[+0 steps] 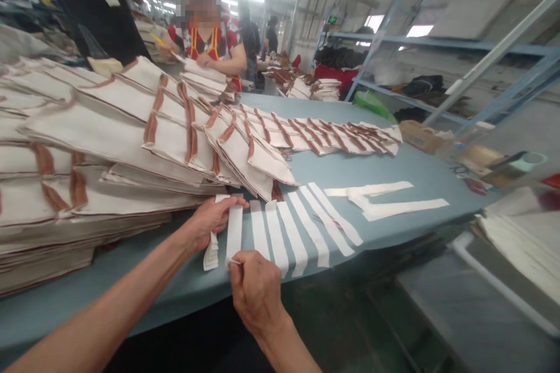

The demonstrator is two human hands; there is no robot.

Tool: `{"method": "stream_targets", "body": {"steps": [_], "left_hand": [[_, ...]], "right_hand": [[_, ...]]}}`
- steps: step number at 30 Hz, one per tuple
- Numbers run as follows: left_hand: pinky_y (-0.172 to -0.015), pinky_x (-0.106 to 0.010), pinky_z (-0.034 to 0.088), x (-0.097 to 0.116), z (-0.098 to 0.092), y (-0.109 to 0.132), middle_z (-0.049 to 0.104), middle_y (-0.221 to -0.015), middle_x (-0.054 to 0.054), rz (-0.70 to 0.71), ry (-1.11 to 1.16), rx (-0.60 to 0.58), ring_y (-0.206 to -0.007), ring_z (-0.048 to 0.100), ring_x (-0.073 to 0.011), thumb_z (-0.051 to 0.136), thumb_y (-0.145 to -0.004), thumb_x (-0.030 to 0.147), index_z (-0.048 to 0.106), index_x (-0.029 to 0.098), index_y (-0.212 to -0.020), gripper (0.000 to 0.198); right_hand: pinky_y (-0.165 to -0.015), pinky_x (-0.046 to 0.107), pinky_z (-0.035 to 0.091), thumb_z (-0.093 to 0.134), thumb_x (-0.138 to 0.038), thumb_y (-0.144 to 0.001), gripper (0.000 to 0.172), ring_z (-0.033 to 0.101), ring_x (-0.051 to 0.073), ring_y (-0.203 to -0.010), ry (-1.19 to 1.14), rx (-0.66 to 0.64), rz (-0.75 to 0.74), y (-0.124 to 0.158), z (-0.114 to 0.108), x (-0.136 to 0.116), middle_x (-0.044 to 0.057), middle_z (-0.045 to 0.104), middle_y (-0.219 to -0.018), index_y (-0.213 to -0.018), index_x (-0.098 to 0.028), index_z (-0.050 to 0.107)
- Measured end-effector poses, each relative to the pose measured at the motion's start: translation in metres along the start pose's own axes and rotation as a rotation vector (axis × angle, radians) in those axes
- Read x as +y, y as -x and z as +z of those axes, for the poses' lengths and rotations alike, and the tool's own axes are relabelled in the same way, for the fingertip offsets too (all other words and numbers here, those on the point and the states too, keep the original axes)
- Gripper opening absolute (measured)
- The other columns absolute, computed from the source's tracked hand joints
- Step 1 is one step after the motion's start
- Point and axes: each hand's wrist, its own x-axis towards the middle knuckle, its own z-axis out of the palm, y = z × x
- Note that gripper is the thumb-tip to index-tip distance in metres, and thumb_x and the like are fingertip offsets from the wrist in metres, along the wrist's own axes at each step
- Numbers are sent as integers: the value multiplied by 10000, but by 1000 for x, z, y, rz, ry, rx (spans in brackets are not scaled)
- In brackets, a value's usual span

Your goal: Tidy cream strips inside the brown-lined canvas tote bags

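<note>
1 head-worn view looks forward and down across the table [415, 169], close above the right hand [258, 285] at 6 o'clock.

The strip bundle [211, 257] is partly hidden by the left hand [210, 220], the tip of a strip [235, 226] by the right hand [257, 287]. The stack [91, 135] is cut off by the left edge, a person [98, 14] by the top. A dark heap [343, 59] is blurred.

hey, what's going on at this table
The left hand holds a bunch of white strips. The right hand pinches the near end of a single strip. More strips lie side by side to the right on the blue table. Stacked cream pieces with brown bands lie beyond the left hand.
</note>
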Motion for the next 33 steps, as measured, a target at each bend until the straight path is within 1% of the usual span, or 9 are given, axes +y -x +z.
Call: {"method": "stream_targets", "body": {"steps": [4,6,13,16,19,23,28,31,33], "left_hand": [[-361,-169,283,3,-1,-9,536,-673,94,20,-107,14,-410,336,-40,659,-1121,408,701,147,-1029,280],[-356,-171,243,6,-3,-10,491,-650,108,51,-167,34,-404,290,-37,662,-1120,390,692,149,-1005,268],[-460,-213,345,18,-12,-1,515,-648,92,220,-353,89,-472,403,-79,722,-1066,362,691,160,-895,266],[-513,-247,333,22,-19,14,548,-629,67,307,-408,141,-545,475,-128,723,-1002,419,755,154,-945,273],[-578,-273,354,17,-22,34,587,-620,34,372,-465,166,-678,569,-202,678,-928,503,824,154,-974,381],[-714,-327,467,-7,-18,53,696,-717,-8,365,-540,90,-790,652,-260,682,-889,527,845,196,-849,371],[-924,-432,535,-30,-14,53,746,-896,-27,326,-535,73,-884,695,-243,721,-998,514,784,183,-920,345],[-939,-443,548,-31,-13,53,733,-896,-15,298,-453,71,-918,699,-244,760,-1003,477,763,177,-918,312],[-890,-408,557,-27,-14,56,733,-921,-18,272,-348,70,-912,690,-230,774,-998,430,759,172,-918,271]], "right_hand": [[-615,352,434,358,-298,-1206,371,694,226,-675,78,-56,19,7,0,-6,23,705,-738,-932,-233,600],[-614,368,431,346,-289,-1204,366,682,232,-684,109,-74,32,8,-1,-10,26,700,-755,-943,-232,597],[-631,389,433,331,-282,-1204,375,671,241,-700,187,-124,39,12,-3,-15,30,692,-765,-942,-235,596],[-645,386,444,383,-237,-1179,325,672,245,-703,207,-150,33,13,-3,-15,35,694,-767,-935,-234,598],[-669,382,465,450,-198,-1141,264,675,256,-715,216,-174,15,14,-5,-14,39,689,-766,-927,-235,598],[-723,370,504,522,-160,-1094,201,686,256,-740,208,-191,-28,15,-9,-9,42,687,-784,-925,-239,594],[-764,368,538,516,-157,-1089,183,701,252,-788,186,-218,-95,13,-20,-2,56,715,-832,-945,-234,600],[-777,377,559,538,-198,-1087,143,718,261,-827,168,-232,-131,12,-27,-6,66,731,-858,-965,-231,604],[-777,397,572,561,-264,-1092,109,722,274,-832,157,-237,-142,13,-34,-11,70,740,-868,-1003,-224,609]]}}
